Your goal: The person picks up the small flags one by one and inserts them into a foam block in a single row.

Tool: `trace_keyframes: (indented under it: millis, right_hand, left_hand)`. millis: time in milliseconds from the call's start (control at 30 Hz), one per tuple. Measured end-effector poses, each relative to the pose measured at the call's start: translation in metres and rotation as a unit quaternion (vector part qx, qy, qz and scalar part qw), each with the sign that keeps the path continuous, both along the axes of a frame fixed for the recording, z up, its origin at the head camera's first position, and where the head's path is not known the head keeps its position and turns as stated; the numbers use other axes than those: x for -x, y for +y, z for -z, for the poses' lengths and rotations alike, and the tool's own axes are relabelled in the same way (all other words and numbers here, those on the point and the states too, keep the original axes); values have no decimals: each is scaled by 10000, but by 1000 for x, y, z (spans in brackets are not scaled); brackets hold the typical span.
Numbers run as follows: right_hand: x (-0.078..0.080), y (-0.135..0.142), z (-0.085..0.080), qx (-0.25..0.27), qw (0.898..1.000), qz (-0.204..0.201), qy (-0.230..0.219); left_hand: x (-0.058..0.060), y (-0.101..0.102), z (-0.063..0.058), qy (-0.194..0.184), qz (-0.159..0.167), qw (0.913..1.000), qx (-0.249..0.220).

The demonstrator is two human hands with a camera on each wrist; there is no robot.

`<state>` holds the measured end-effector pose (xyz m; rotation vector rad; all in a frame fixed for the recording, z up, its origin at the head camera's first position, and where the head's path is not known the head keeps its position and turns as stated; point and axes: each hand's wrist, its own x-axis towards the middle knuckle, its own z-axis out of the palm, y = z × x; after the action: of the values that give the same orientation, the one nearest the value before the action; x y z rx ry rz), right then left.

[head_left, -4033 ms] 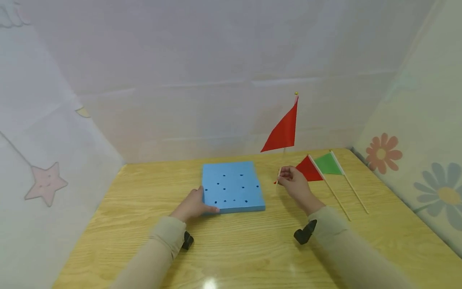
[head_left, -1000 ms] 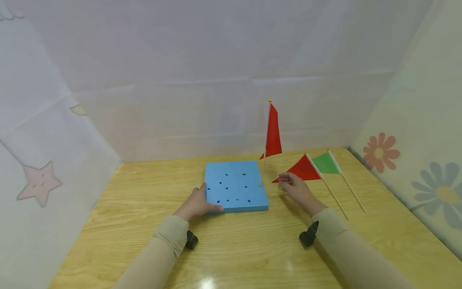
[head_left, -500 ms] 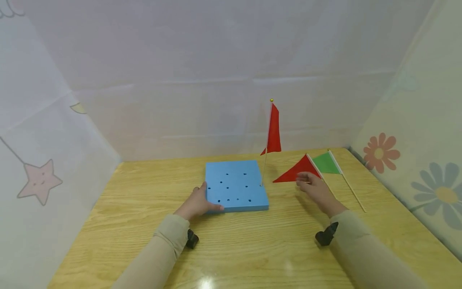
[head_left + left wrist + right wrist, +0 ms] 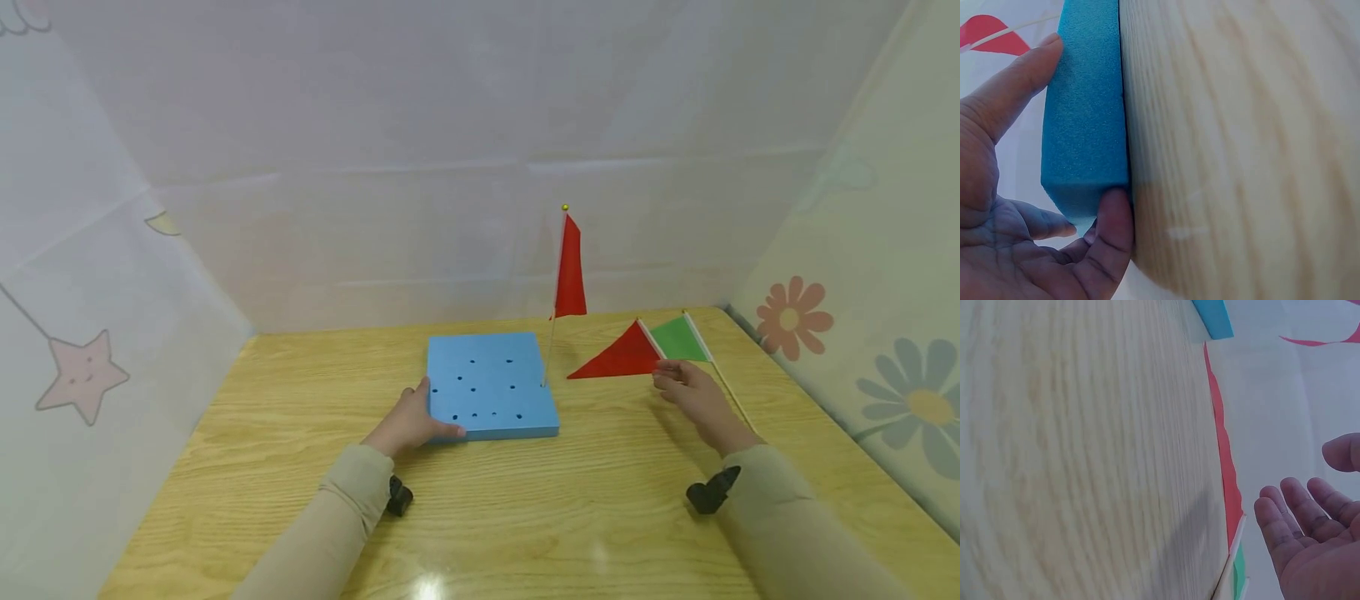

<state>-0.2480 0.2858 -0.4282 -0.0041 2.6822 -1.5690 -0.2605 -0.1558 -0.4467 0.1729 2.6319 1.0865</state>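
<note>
My left hand (image 4: pixel 408 423) holds the near left corner of a blue foam block (image 4: pixel 487 350) with several holes in its top. In the left wrist view the thumb and fingers stand around the end of that block (image 4: pixel 1085 106). A red pennant flag (image 4: pixel 571 279) with a gold tip stands upright in a hole at the block's right edge. My right hand (image 4: pixel 697 398), fingers loosely extended and holding nothing, hovers over the stick of a second red flag (image 4: pixel 622 354) lying on the table. The hand hides most of that stick.
A green flag (image 4: pixel 678 340) lies just right of the lying red one, its stick running toward the near right. All rest on a wooden table (image 4: pixel 510 525). A pale cloth wall (image 4: pixel 390 250) closes the back, with printed cloth at both sides.
My right hand had the first red flag aloft; that flag now stands in the block. The hand has let go and moved right to the lying red flag. The left hand stays put.
</note>
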Motion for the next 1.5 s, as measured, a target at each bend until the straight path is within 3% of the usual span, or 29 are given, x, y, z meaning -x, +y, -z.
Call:
trace_keyframes:
  millis: [133,367,633,1133,1500]
  right_hand:
    - [0,11,2,-107,9999,17,47]
    - [-6,37,8,-857,9960,239,118]
    - [-16,65,13,-1272,9908,455,-1]
    - [-22,70,18,-987,9937,430,-328]
    - [-19,68,18,-1306,9896,393,-451]
  left_hand:
    - [1,-1,2,-2,-3,10000,-22]
    - [1,0,2,-8,6,10000,-92]
    - [0,1,1,-13,42,9999,-138]
    - [-1,0,-1,-2,51,10000,-65]
    - [-2,-3,0,84,23,9999,-124]
